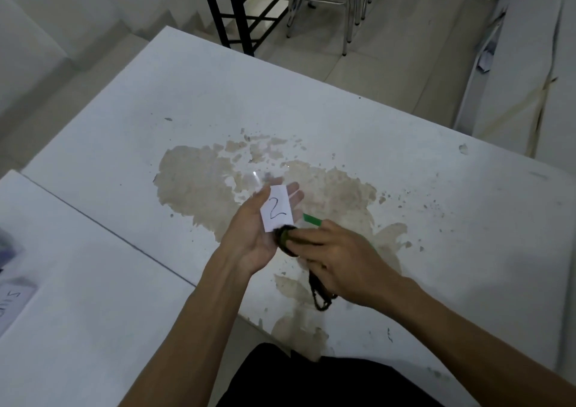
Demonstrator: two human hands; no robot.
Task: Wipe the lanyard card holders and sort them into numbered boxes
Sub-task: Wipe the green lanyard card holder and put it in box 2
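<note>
Right hand [339, 260] fingers curl round a dark cloth [285, 239], pressing it on the lower edge of the card holder [277, 208] marked 2. Beneath the holder, left hand [258, 226] lies palm-up, fingers nearly straight. Green lanyard [312, 219] shows just beyond the right fingers, above the worn white table [218, 101].

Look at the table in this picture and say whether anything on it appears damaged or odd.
Yes. The white table has a large patch around and beyond the hands where the white surface has peeled away, showing beige beneath, with small flakes scattered nearby. The card holder marked 2, lying in the left hand, looks intact.
</note>
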